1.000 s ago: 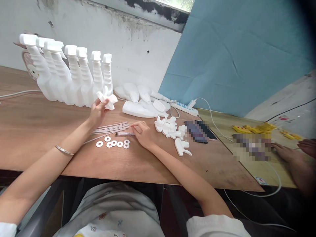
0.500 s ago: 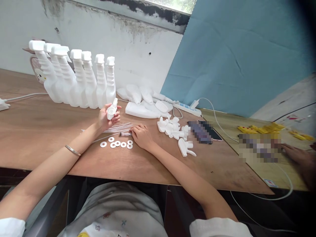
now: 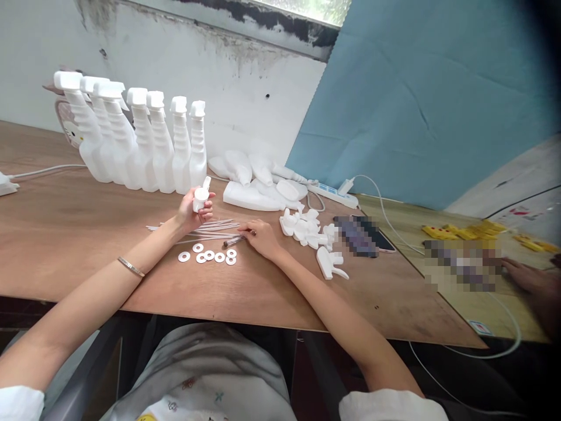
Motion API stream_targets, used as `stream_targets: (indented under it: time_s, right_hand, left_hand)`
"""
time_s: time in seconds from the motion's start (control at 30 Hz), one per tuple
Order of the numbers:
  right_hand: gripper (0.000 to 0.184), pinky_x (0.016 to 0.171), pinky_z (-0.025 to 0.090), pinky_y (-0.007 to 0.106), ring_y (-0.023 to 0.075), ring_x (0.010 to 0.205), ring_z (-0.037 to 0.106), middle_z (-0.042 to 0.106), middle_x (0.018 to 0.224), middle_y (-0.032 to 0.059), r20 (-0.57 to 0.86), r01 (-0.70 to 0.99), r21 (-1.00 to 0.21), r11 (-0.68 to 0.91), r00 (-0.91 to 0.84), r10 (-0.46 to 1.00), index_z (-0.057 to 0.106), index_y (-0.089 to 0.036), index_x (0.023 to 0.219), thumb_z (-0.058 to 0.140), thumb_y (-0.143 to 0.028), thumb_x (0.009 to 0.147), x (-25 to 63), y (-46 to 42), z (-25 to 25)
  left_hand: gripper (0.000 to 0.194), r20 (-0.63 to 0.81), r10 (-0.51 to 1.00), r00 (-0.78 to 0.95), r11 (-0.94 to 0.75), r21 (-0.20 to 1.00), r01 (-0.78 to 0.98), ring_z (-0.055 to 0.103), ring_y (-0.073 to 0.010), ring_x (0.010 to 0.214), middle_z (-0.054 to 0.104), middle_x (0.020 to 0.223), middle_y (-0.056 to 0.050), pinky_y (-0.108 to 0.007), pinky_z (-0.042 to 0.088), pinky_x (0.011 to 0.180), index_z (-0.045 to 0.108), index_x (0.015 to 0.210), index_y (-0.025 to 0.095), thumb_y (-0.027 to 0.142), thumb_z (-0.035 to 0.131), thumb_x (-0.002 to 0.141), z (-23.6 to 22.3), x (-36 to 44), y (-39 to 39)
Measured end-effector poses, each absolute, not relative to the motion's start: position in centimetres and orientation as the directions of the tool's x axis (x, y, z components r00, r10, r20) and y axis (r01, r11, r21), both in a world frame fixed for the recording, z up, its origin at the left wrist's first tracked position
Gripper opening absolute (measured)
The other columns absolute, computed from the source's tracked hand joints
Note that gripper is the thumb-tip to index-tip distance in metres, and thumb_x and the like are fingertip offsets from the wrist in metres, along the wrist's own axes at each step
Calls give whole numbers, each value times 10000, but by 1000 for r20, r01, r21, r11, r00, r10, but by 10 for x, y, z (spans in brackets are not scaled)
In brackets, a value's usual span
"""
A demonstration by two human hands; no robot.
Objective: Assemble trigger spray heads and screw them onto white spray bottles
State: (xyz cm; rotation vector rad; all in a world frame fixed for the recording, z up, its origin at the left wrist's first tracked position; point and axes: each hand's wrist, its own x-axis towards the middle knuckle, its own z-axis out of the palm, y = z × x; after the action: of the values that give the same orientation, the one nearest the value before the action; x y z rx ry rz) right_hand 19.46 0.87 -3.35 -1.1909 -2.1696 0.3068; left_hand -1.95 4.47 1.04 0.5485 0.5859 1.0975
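My left hand (image 3: 195,209) is raised above the table, its fingers wrapped round a white spray trigger head (image 3: 201,199) with the round collar facing me. My right hand (image 3: 262,238) rests low on the table, fingertips bent together at the right ends of the thin white tubes (image 3: 210,229). A dark-tipped pen-like stick (image 3: 232,240) lies close under those fingers, its right end against the hand. Whether the fingertips pinch a tube or the stick, I cannot tell. Several white ring washers (image 3: 209,255) lie flat in front of the tubes.
Assembled white spray bottles (image 3: 140,140) stand in a row at the back left. Loose bottles (image 3: 254,194) lie behind my hands. A pile of trigger heads (image 3: 304,227), one single trigger head (image 3: 331,263) and phones (image 3: 385,238) are on the right. Another person's hand (image 3: 523,273) is far right.
My right hand has shifted slightly right, and the pen-like stick has swung and slid right with it. My left hand has tilted the trigger head, moving it a little right.
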Motion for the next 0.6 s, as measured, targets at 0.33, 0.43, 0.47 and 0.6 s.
stream_targets:
  time_s: [0.33,0.43,0.47,0.6]
  right_hand:
    - [198,776,398,283,160,809,482,518,816,47,383,672,-327,664,-548,743,628,-162,878,432,-190,889,203,11,-36]
    - [214,789,388,297,174,820,481,526,851,61,436,716,-247,653,-520,734,597,-153,868,394,-207,904,204,11,-37]
    - [220,793,385,299,176,824,485,530,867,65,462,730,-235,642,-497,734,590,-155,873,380,-210,909,205,12,-37]
    - [254,800,373,310,186,845,489,532,898,73,594,791,-229,567,-348,726,569,-167,888,331,-247,926,212,18,-36]
  left_hand:
    - [430,-163,897,411,422,596,-683,284,-40,264,356,426,39,-157,239,296,569,775,70,323,243,897,12,-19,39]
    - [426,-159,895,416,422,601,-679,278,-41,266,356,423,35,-159,239,300,574,762,69,317,253,892,13,-19,38]
    - [430,-152,896,418,419,605,-677,278,-44,269,357,422,32,-161,237,302,576,758,70,322,253,891,14,-19,38]
    - [450,-83,907,413,368,634,-681,290,-59,290,365,425,22,-169,235,315,584,750,88,359,254,891,14,-18,37]
